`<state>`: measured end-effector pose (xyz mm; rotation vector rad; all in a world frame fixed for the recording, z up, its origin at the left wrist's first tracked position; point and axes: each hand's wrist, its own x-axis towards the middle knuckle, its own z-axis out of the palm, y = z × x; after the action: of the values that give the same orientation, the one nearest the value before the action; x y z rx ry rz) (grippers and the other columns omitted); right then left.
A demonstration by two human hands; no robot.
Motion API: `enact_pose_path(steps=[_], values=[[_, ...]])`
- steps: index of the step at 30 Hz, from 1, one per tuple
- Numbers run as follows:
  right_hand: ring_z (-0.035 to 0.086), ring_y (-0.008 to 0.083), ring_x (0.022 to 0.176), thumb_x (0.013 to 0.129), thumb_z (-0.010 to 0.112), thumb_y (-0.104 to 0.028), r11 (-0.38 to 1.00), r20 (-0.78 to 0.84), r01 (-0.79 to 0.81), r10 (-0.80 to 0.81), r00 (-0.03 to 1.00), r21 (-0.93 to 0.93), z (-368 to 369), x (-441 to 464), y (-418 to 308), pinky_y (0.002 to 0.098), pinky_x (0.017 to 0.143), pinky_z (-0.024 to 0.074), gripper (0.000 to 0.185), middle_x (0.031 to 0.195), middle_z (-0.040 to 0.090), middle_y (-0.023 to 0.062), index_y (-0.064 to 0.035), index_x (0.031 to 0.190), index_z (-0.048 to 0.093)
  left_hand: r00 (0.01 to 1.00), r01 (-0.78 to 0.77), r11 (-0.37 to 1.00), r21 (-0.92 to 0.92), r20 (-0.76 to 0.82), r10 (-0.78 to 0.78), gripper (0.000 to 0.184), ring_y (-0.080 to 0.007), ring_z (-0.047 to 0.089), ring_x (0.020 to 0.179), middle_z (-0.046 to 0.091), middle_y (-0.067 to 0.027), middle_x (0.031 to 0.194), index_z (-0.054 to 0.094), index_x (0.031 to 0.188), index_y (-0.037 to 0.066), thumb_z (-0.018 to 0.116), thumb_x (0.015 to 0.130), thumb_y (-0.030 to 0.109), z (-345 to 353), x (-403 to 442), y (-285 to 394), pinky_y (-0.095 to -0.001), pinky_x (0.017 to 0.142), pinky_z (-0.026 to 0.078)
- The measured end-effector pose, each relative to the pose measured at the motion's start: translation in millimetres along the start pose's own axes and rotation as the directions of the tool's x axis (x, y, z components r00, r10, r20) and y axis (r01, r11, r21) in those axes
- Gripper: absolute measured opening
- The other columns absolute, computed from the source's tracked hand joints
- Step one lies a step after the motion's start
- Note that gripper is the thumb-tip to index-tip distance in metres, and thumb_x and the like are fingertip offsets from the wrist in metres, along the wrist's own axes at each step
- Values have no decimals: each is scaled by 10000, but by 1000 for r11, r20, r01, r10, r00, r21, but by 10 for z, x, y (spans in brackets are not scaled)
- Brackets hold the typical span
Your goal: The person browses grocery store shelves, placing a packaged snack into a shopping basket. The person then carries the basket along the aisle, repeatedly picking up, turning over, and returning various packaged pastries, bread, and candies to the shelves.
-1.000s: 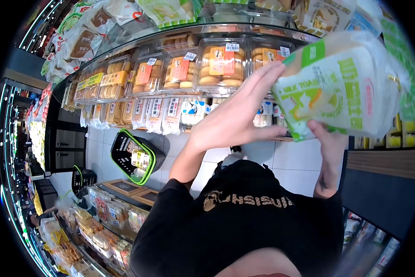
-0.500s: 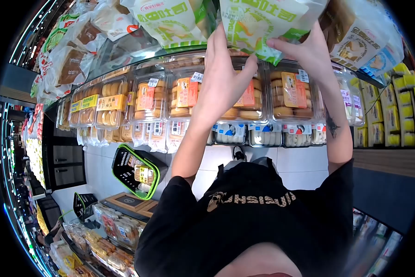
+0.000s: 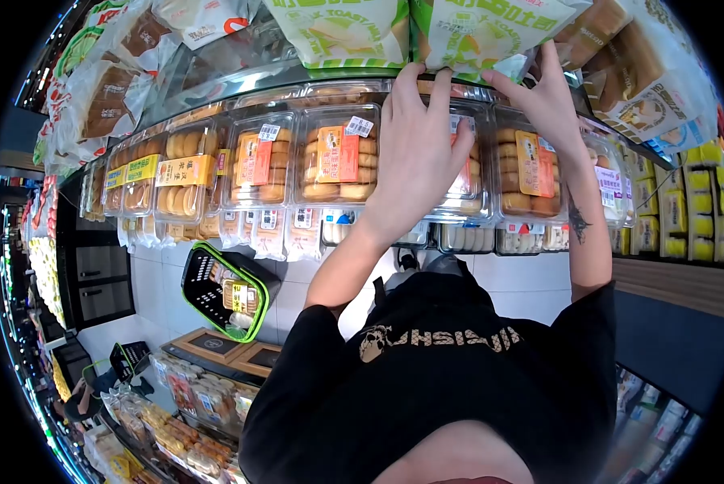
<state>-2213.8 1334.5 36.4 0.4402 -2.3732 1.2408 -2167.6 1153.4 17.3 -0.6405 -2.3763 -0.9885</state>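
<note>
A green-and-white bread bag (image 3: 487,32) stands at the shelf edge at the top, beside a similar green-and-white bag (image 3: 342,32). My left hand (image 3: 418,145) is open, its spread fingertips at the bag's lower left edge and its thumb apart over the clear cookie boxes. At the lower right corner of the same bag is my right hand (image 3: 543,101), thumb and fingers spread, touching the bag. Behind the bag's edge some right fingertips are hard to see. Below both hands lies a row of clear boxes of round cookies (image 3: 342,165).
A black basket with a green rim (image 3: 257,323) stands on the floor at the left, with packages inside. Brown bread bags (image 3: 648,97) lie at the upper right, yellow packs (image 3: 672,210) beneath them. A person (image 3: 80,402) is at the lower left.
The bag came from the right and now stands at the shelf edge beside the other one. My hands have moved with it, and their grip on it has loosened.
</note>
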Motion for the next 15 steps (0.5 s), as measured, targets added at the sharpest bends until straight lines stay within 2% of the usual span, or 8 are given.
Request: enact_pose_path(steps=[4,6,7,8,10,12,14,15], values=[[552,201,851,655,727,-265,994,-88,30,-40,995,-105,66,0,29,297,766,427,620,909,561,106,1,1097,383,995,70,987,-142,79,-59,492,-395,356,1075,305,-253,1166,390,1166,-25,568,721,87,-133,-162,46,-420,882,329],[554,214,850,651,731,-284,994,-116,42,-54,992,-103,111,-29,28,299,765,431,654,914,566,122,15,1110,372,999,50,963,-265,27,-45,390,-320,451,998,406,-179,1112,467,1088,3,575,718,60,-268,-380,82,-362,825,390],[504,193,996,681,718,-252,989,-75,-38,27,997,-143,87,-52,-50,293,831,409,679,1112,496,151,29,1164,333,999,44,948,-316,37,-34,346,-299,487,948,453,-156,1064,492,1053,8,574,719,50,-361,-542,77,-343,790,412],[490,207,1015,664,733,-272,971,-181,-42,-2,984,-237,144,-100,-161,298,860,387,729,1119,484,161,40,1178,322,998,44,931,-363,48,-29,304,-277,523,898,499,-132,1016,518,1017,12,573,720,41,-434,-720,62,-324,756,434],[534,228,889,675,719,-243,825,-278,218,-405,871,-521,105,-314,-194,299,764,425,670,1033,518,138,17,1165,345,978,208,864,-458,100,-183,177,-234,568,732,567,-85,818,559,909,5,552,732,12,-403,-1241,-131,-281,649,457],[534,209,875,712,677,-118,909,-398,206,-351,847,-363,154,-855,-445,272,732,420,548,1084,489,134,4,1149,370,952,305,909,-285,73,-297,145,-177,558,673,568,-87,733,563,886,-15,528,746,-4,-315,-1927,-403,-268,642,446],[532,176,833,733,613,-4,976,-429,218,-208,879,-27,383,-1701,-474,246,693,414,391,1011,524,119,2,1077,426,870,490,823,-288,92,-485,136,-168,545,646,569,-89,738,558,883,-19,522,753,4,-269,-2693,-564,-268,623,445],[526,157,800,729,587,29,989,-234,136,-118,965,64,501,-2190,-404,232,690,414,254,905,552,102,2,965,497,796,602,756,-258,121,-593,135,-158,534,625,561,-85,719,558,890,-9,512,767,22,-213,-3120,-647,-261,618,443]])
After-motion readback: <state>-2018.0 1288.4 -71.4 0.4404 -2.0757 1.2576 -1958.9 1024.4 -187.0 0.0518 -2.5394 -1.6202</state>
